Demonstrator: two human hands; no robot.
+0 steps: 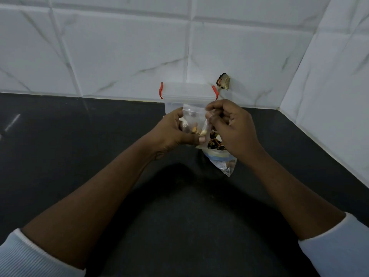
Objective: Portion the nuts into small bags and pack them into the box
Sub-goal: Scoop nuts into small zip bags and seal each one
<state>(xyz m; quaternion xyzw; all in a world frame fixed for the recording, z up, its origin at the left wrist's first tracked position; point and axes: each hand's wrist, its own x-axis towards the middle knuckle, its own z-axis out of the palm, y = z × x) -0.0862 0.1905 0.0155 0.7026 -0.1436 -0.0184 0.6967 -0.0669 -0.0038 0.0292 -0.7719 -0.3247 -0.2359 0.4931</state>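
Midway through portioning, judging by the layout: filling or sealing one small bag [193, 118], with nothing visibly packed so far.

Holds that bag up off the counter [79, 156], directly in front of the box [187, 94]. Left grip [171, 130] curled round the lower half, thumb laid across the front just beneath a little cluster of nuts [196, 131]. Right grip [231, 126] bunched tight, fingertips pinching the upper right edge of the plastic. Cannot tell whether pressing the zip closed or merely parting the mouth.

Small bag upright: long axis running from the left thumb up toward the tiled wall [119, 47], mouth pointing up and away, contents sunk to the lower end.

Supply bag [219, 158] flat on the counter just beneath the right wrist, open end toward the hands, dark nuts showing at its mouth, long axis slanting toward the near right.

Box clear-walled, standing against the wall right behind the hands, one red clasp [161, 90] at each side, lid apparently seated on top.

Next, most likely one of two moves. Either topping up from the supply bag, or sliding the pinch along the zip strip to seal, mouth held upward against spills. After that, probably calls for freeing one grip to flip both clasps and lift the lid before lowering the bag in.
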